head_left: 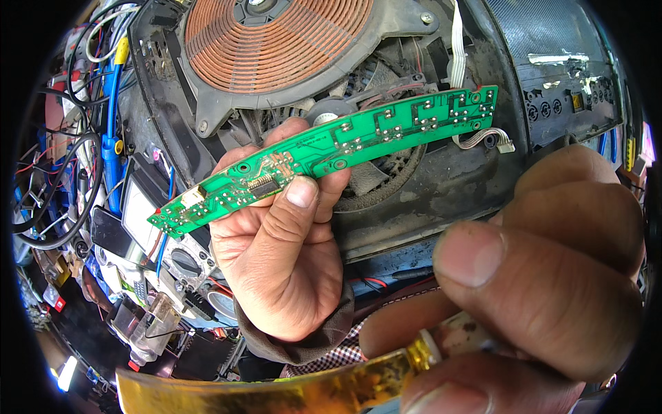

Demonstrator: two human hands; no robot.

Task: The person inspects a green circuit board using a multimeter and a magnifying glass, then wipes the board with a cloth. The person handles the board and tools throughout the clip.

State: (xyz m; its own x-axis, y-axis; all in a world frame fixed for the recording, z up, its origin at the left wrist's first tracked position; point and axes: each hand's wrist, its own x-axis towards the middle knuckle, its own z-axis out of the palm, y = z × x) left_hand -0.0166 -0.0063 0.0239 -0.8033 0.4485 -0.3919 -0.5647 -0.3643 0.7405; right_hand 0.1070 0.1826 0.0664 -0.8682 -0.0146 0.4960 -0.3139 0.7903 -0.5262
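My left hand (276, 262) grips a long green circuit board (386, 138) between thumb and fingers, holding it tilted across the middle of the view with solder points facing up. Behind the board lie a copper induction coil (227, 48) in a dusty dark housing (407, 214) and a partly hidden fan (372, 179). A white ribbon cable (456, 48) runs down behind the board's right end. My right hand (531, 297), large in the lower right foreground, is closed on a translucent yellow tool handle (269, 386), which reaches left along the lower edge.
At the left is a crowded bench with coiled black cables (55, 234), a blue-handled tool (112, 165), a dark screen-like panel (110, 231) and a meter-like device with a dial (185, 262). A dark textured panel (552, 41) stands at upper right.
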